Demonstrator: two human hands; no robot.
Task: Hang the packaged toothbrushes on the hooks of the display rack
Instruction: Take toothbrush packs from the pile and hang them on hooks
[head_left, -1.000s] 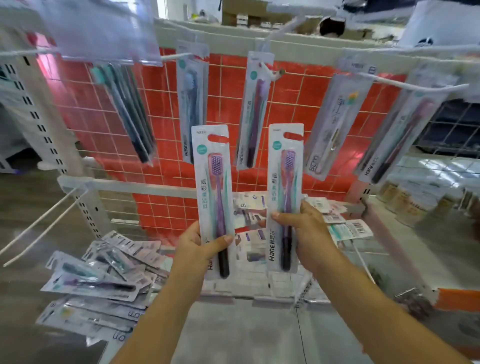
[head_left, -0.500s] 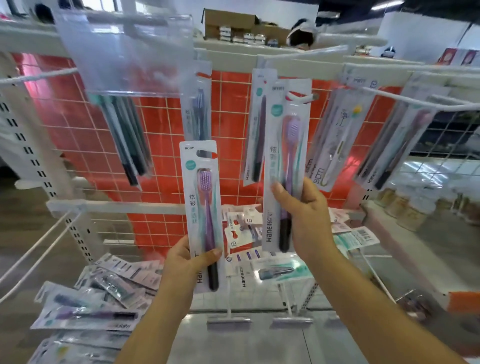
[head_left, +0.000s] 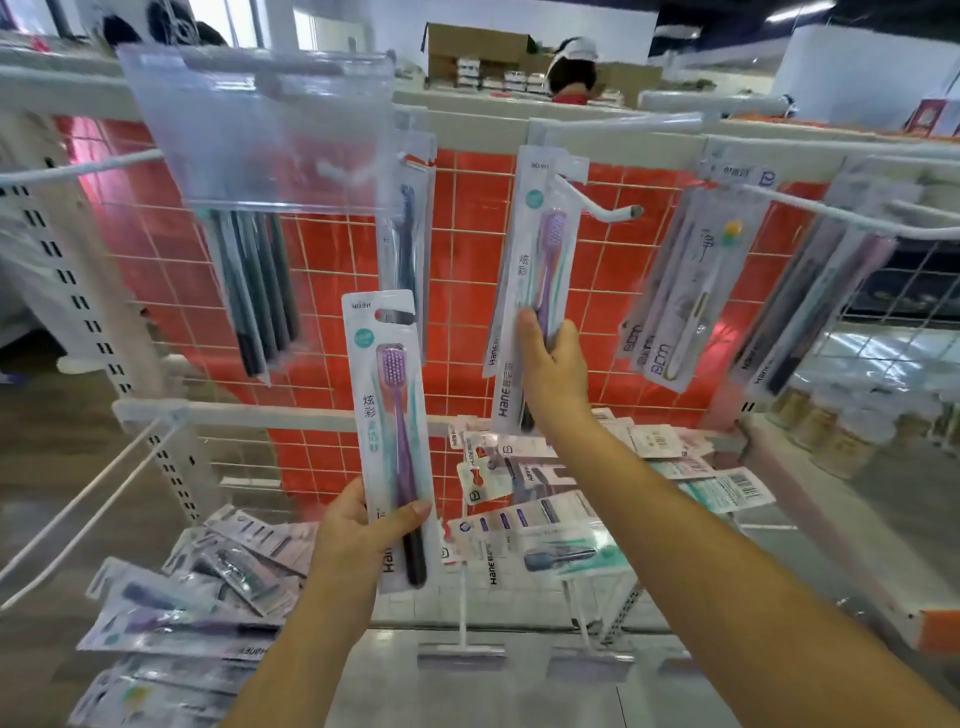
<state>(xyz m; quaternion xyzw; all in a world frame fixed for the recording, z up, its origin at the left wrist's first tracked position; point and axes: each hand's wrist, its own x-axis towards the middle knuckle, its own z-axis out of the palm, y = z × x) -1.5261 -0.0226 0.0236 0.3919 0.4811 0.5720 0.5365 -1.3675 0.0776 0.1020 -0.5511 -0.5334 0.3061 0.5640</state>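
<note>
A light, stiff pack (head_left: 535, 291) is pinched low by the right hand (head_left: 553, 364), another pack (head_left: 392, 436) likewise by the left hand (head_left: 358, 535).

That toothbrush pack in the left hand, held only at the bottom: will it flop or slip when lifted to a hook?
Probably stiff enough: the toothbrush pack stands upright though the left hand grips only its lower end. It looks light, being thin card and clear plastic around one brush. The glossy front may be slippery, so a firm thumb pinch seems wise.
</note>
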